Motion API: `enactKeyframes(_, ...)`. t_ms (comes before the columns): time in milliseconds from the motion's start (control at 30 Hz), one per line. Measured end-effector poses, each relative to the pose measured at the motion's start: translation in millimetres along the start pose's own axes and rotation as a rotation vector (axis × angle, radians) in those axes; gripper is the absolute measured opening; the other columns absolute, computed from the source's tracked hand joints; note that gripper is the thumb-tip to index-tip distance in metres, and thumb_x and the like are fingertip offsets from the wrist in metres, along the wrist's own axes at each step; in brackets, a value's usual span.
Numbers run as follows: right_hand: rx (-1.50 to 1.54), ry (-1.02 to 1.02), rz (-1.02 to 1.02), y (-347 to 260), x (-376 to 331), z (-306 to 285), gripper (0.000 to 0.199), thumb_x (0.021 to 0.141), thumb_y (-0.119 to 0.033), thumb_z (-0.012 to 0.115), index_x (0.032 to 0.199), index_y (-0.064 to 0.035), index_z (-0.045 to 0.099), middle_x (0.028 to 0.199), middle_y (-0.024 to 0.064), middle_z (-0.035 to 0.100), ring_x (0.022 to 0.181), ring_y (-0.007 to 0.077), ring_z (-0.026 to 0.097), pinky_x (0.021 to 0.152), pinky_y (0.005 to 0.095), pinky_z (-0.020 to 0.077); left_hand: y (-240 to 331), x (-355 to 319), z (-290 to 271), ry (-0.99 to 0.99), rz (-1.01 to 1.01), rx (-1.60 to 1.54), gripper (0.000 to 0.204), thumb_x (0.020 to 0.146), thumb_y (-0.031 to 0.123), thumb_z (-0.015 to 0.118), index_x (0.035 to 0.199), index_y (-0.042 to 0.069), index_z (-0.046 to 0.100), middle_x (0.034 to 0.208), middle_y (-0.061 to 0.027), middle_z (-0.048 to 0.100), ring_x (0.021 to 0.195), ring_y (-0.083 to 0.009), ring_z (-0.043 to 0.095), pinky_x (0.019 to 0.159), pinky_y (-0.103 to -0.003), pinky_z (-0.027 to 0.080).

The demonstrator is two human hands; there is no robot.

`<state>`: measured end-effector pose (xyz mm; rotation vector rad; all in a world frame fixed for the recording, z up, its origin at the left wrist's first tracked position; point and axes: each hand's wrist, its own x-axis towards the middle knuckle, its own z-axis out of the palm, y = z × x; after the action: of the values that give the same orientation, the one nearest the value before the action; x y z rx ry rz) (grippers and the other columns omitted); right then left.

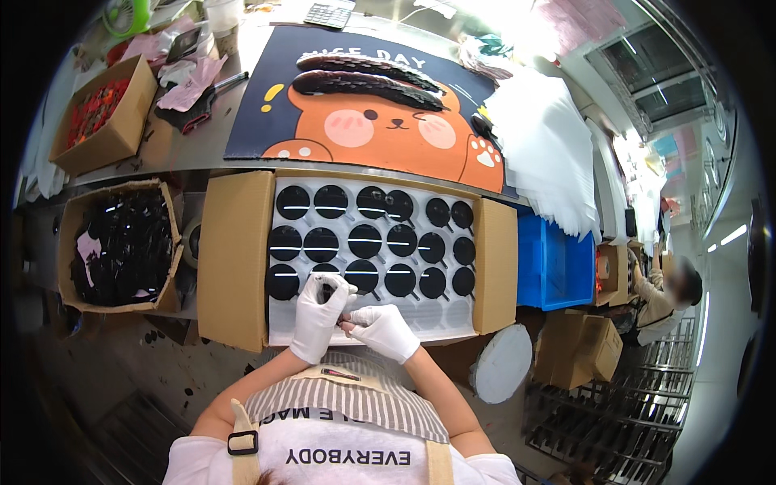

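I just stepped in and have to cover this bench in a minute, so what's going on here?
A person in white gloves works over an open cardboard box lined with a white tray of round black discs set in rows. The left hand and right hand meet at the tray's near edge, handling one small black piece between them. The near row of the tray is mostly unfilled. Another carton of black parts stands to the left, and a blue bin to the right.

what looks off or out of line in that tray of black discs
In the white tray, the black discs fill three rows, but the front row sits empty. The left hand covers one disc; the right hand rests beside it. Nothing looks spilled.
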<state>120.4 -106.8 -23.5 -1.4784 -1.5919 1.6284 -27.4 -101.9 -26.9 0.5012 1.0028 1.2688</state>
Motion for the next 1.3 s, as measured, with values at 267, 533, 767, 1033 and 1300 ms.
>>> enactKeyframes(267,-0.233,0.013,0.012,-23.2,-8.7,10.4,0.017,0.081,-0.012,0.076,0.093,-0.0006,0.074,0.07,0.0084,0.07,0.059,0.0063,0.056,0.057,0.0241,0.0483,12.2,-24.9,-21.9,-0.141,0.087,0.036,0.02,0.093,0.004,0.058,0.112,0.004,0.051,0.12,-0.0093,0.053,0.105,-0.0159,0.058,0.098,-0.032,0.045)
enactKeyframes(533,-0.752,0.006,-0.243,-29.7,7.2,38.3,0.018,0.079,-0.026,0.072,0.085,-0.0095,0.076,0.069,0.0119,0.068,0.061,0.0272,0.066,0.059,0.0342,0.0522,88.7,-3.9,-41.6,0.163,0.591,0.139,0.028,0.097,0.005,0.047,0.125,0.002,0.048,0.135,-0.0128,0.049,0.114,-0.0198,0.056,0.094,-0.03,0.047)
enactKeyframes(767,-1.26,-0.008,0.12,-5.1,-24.5,-28.1,0.021,0.083,-0.032,0.064,0.074,-0.0169,0.075,0.071,0.0093,0.069,0.069,0.0278,0.069,0.062,0.0404,0.0537,81.1,-10.8,-60.7,-0.035,0.349,0.43,0.028,0.087,-0.008,0.058,0.114,0.001,0.055,0.11,-0.0044,0.06,0.084,-0.006,0.056,0.069,-0.019,0.048)
enactKeyframes(1033,-1.31,0.205,0.332,34.2,-78.7,-129.2,0.015,0.08,-0.028,0.067,0.079,-0.0171,0.077,0.074,0.0101,0.07,0.072,0.0275,0.069,0.066,0.0395,0.0529,31.4,-18.5,-39.2,-0.446,0.424,1.077,0.025,0.078,-0.001,0.07,0.101,0.004,0.065,0.095,-0.0101,0.064,0.07,-0.0239,0.065,0.062,-0.031,0.053)
enactKeyframes(1300,-1.194,0.41,0.206,38.3,-90.5,-145.8,0.016,0.082,-0.025,0.066,0.075,-0.0108,0.064,0.076,0.0109,0.067,0.075,0.0307,0.068,0.066,0.0432,0.0517,-25.6,7.7,13.2,-0.595,0.521,1.418,0.027,0.08,0.011,0.069,0.104,0.009,0.056,0.094,-0.0091,0.057,0.074,-0.0291,0.063,0.062,-0.037,0.052)
